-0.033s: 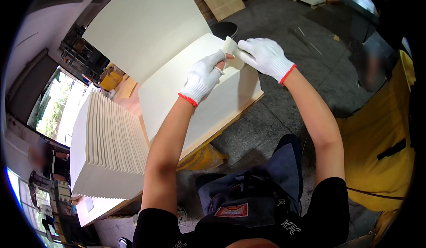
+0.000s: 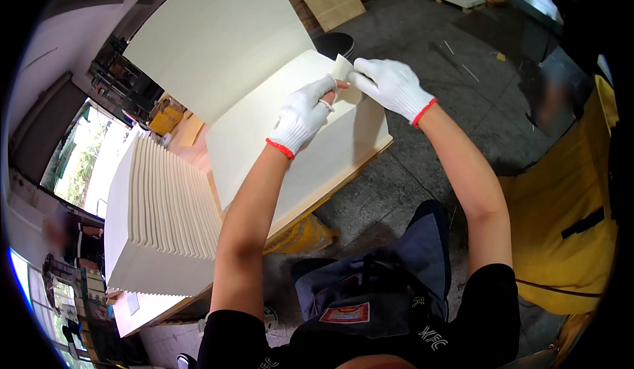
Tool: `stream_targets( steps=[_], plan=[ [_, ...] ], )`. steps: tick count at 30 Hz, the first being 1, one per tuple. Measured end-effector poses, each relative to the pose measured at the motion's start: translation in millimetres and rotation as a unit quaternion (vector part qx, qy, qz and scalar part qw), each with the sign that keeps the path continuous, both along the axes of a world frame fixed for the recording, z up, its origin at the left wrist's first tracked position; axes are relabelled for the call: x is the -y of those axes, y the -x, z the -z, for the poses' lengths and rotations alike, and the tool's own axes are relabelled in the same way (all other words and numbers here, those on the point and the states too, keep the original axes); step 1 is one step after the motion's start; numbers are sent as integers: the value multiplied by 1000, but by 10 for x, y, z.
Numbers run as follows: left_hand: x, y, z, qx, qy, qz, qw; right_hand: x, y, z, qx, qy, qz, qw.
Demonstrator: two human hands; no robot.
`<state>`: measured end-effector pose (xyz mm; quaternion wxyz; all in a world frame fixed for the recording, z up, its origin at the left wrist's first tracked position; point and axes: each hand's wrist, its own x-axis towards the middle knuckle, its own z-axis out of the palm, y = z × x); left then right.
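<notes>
A tall stack of large cream paper sheets lies in front of me, with a broad paper sheet standing raised along its far side. At the stack's right corner some paper curls upward. My left hand, in a white knit glove with bare fingertips showing, rests on the top and is closed at this curled paper. My right hand, gloved in white with a red cuff, comes from the right and pinches the curled paper with thumb and fingers. How many sheets are between the fingers cannot be made out.
To the left stands a second paper stack in thick offset layers on a table. A wooden board lies under the nearer stack. A black round bin is behind the corner, and yellow cloth hangs at the right.
My right hand and forearm have shifted slightly left and down. My left hand and the paper stacks look unchanged.
</notes>
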<state>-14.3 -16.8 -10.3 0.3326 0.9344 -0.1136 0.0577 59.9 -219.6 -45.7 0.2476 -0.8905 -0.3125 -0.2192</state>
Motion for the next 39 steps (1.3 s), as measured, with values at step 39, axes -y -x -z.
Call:
stream_targets(
  steps=[39],
  plan=[
    [-985, 325, -1158, 64, -59, -295, 952, -1080, 920, -338, -99, -183, -156, 966]
  ],
)
